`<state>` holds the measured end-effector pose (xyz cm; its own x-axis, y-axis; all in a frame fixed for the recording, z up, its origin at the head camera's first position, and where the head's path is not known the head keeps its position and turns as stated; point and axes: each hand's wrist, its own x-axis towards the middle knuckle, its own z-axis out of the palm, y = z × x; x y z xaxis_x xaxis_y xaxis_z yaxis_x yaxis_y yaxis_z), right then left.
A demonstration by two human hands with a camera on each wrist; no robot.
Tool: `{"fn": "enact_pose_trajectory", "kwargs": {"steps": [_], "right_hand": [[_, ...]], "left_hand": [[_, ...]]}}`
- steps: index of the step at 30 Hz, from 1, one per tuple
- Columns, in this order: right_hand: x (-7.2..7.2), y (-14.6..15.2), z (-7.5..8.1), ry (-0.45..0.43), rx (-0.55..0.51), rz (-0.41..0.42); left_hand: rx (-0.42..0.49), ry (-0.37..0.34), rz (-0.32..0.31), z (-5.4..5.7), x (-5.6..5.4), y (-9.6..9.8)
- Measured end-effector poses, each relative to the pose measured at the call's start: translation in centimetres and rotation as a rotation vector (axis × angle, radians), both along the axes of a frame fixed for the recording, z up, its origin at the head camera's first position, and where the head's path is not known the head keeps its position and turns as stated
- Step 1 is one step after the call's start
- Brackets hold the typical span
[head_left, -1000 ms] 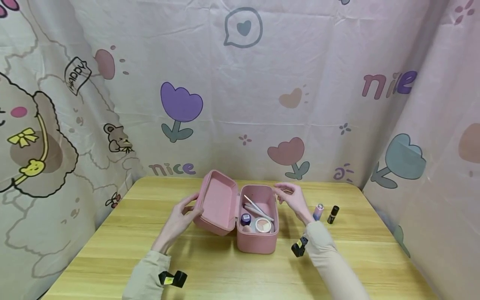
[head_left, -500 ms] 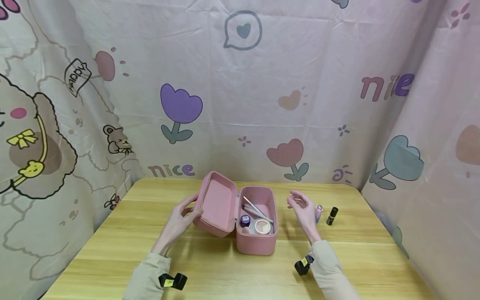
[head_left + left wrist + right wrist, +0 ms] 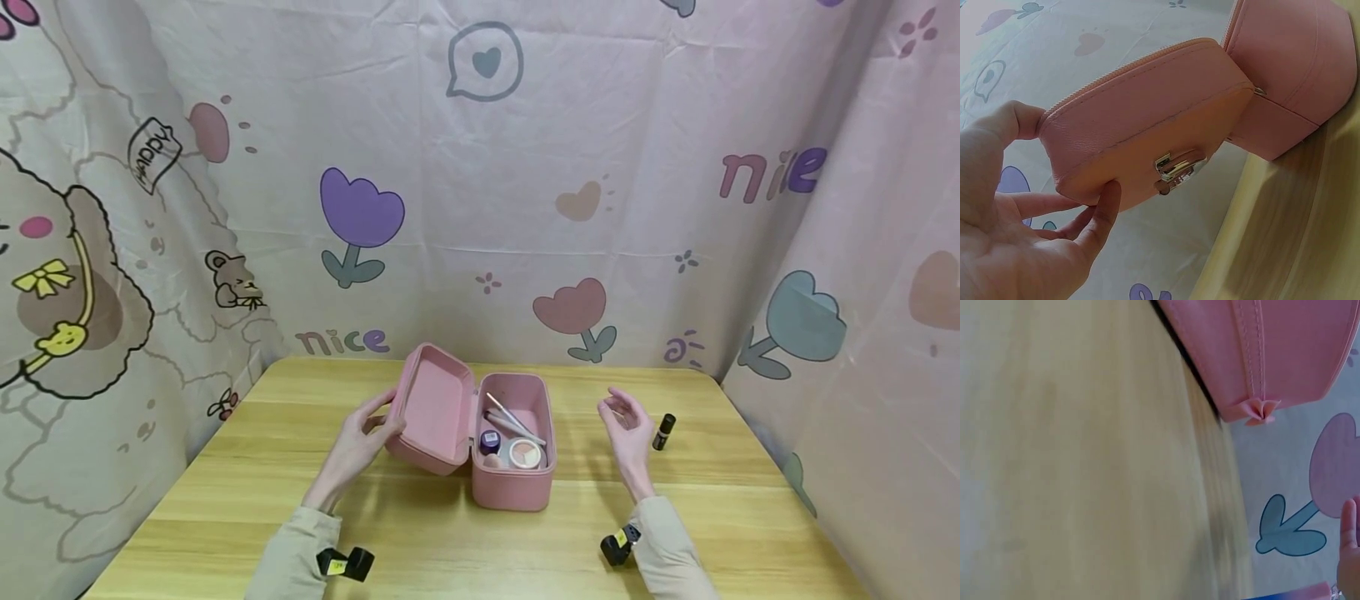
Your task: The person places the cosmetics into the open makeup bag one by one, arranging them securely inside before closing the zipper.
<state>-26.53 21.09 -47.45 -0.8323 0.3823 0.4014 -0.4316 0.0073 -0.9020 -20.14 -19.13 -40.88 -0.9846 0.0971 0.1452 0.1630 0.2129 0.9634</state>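
A pink makeup case (image 3: 512, 492) stands on the table with its lid (image 3: 437, 406) swung out to the left. My left hand (image 3: 362, 442) grips the lid's outer edge; in the left wrist view the thumb lies at the zipped rim and the fingers against the outer face. Inside the case are slim brushes (image 3: 515, 421), a dark purple jar (image 3: 490, 441) and a round white-rimmed compact (image 3: 525, 453). To the right of the case, my right hand (image 3: 628, 429) is loosely curved with nothing held, close to a pink-and-blue bottle (image 3: 1300, 594) that it hides in the head view.
A small black tube (image 3: 663, 432) stands on the wooden table (image 3: 450, 558) just right of my right hand. A printed cloth (image 3: 465, 208) hangs behind the table and along both sides. The lid carries a metal clasp (image 3: 1180, 170).
My right hand has moved from the case's far right rim rightward to the pink-and-blue bottle, now covering it. My left hand and the lid have stayed in place.
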Motion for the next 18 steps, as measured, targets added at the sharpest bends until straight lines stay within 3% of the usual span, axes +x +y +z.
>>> {"fn": "enact_pose_trajectory", "kwargs": {"steps": [8, 13, 18], "right_hand": [[0.6, 0.5, -0.1, 0.102, -0.022, -0.144], [0.6, 0.7, -0.2, 0.172, 0.026, -0.236], [0.0, 1.3, -1.2, 0.126, 0.067, -0.309]], "left_hand": [[-0.002, -0.002, 0.002, 0.3, 0.4, 0.0], [0.000, -0.002, 0.001, 0.3, 0.4, 0.0], [-0.013, 0.001, 0.005, 0.3, 0.3, 0.0]]}}
